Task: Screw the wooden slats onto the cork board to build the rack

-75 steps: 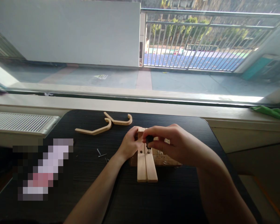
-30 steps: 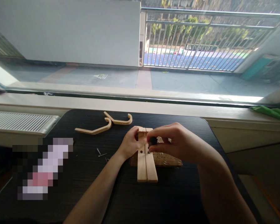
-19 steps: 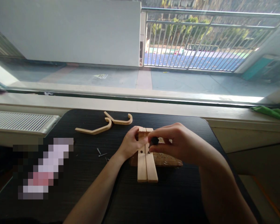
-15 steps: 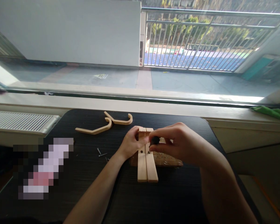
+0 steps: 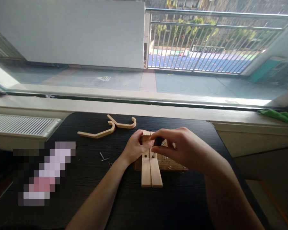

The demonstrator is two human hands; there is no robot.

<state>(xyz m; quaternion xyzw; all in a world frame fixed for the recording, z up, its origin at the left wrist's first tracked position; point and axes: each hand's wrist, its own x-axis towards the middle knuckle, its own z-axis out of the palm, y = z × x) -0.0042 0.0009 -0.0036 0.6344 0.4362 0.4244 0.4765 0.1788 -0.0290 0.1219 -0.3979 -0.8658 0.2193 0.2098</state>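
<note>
Two light wooden strips (image 5: 146,175) lie side by side across a brown, plastic-wrapped block (image 5: 174,164). Around their far end, my left hand (image 5: 136,144) is closed and holds them from the left side. My right hand (image 5: 176,143) pinches the black handle of a screwdriver (image 5: 158,141), whose short visible shaft points down at the right strip. Its tip meets the dark screw spot on that strip. A second dark screw head (image 5: 145,156) shows in the left strip.
Two curved wooden hooks (image 5: 96,135) lie at the back left of the black table (image 5: 86,198). Several loose screws (image 5: 105,158) sit left of my left forearm. A radiator (image 5: 24,124) and a window sill (image 5: 124,108) border the table; a green cloth (image 5: 278,115) is far right.
My right hand has shifted slightly left and turned with the screwdriver, whose shaft now shows. My left hand and the wooden strips stay put.
</note>
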